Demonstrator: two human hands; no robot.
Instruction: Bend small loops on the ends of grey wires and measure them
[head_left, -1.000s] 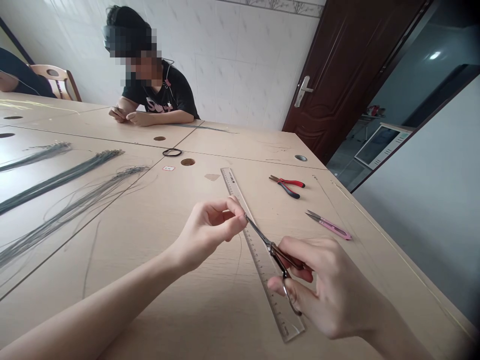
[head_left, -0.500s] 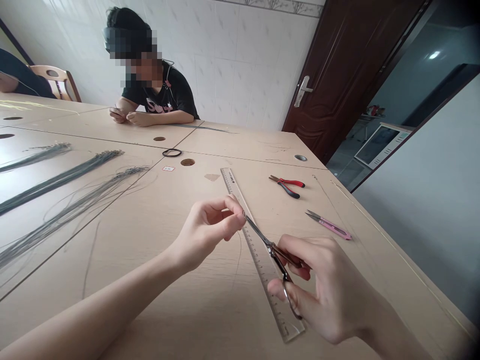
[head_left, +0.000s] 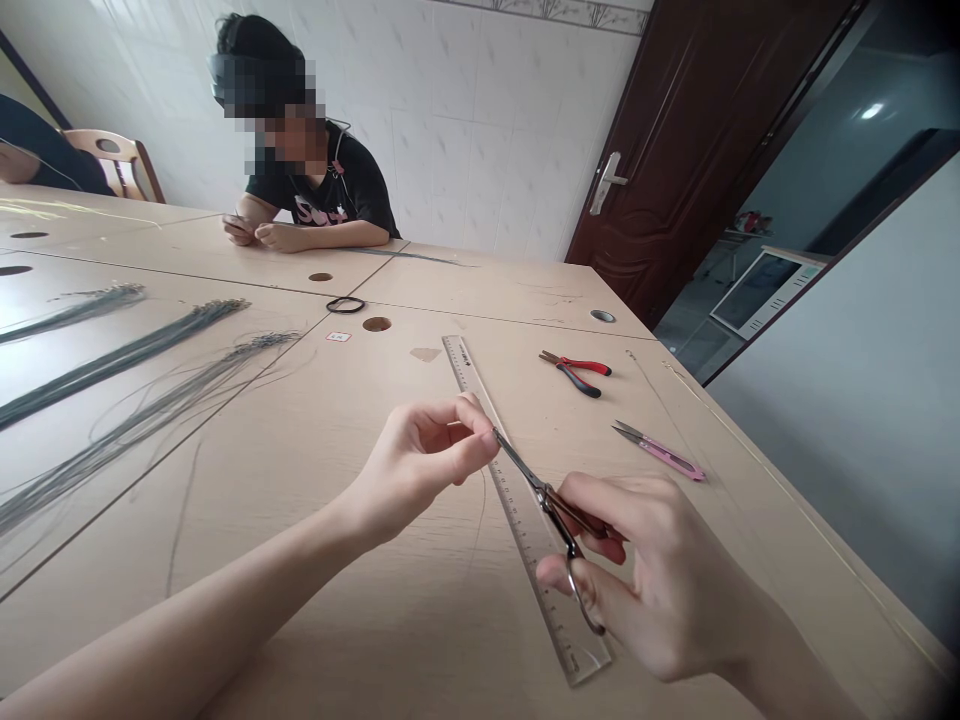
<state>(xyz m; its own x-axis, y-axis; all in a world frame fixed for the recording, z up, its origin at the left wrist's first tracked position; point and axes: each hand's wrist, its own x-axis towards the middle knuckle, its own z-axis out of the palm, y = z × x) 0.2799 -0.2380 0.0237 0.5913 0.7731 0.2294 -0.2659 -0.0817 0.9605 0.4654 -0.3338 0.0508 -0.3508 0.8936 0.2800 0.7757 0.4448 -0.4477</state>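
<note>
My left hand [head_left: 427,450] is closed in a pinch, thumb against forefinger, on a thin dark strand [head_left: 481,505] that hangs down over the table. What lies right between the fingertips is too small to make out. My right hand [head_left: 645,560] holds metal scissors [head_left: 541,490], thumb in one ring and fingers at the other handle. Their narrow tips meet the left fingertips. Below both hands a clear ruler [head_left: 559,625] lies slantwise on the table [head_left: 360,620]. Pliers [head_left: 577,372] with red and black handles and pink thread snips [head_left: 660,452] lie to the right.
Bundles of thin grey strands [head_left: 127,355] lie at the left. Farther back are a black ring [head_left: 345,304], a small label [head_left: 338,337], a table hole [head_left: 377,324] and a tape roll [head_left: 602,316]. A person [head_left: 322,190] sits across the table; another's arm shows far left.
Both hands stay nearly still. My left fingertips and the scissor tips have shifted very slightly to the right, and the whole view has drifted a little.
</note>
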